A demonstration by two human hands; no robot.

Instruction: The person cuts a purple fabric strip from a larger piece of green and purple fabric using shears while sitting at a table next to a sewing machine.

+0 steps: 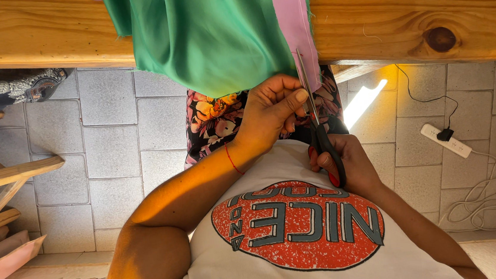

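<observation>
cutting pink fabric at the counter edge

left hand (pixel 269 110) pinches the pink fabric (pixel 295 27); right hand (pixel 349 163) is closed around the scissors (pixel 318 121), blades pointing up at the wooden counter (pixel 405 18).

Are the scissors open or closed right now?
Nearly closed, it seems: the scissors in the right hand show as one thin line of blade at the pink fabric's edge, which the left hand pinches.

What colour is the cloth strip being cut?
Pink strip, beside green fabric; the head view shows it best.
</observation>
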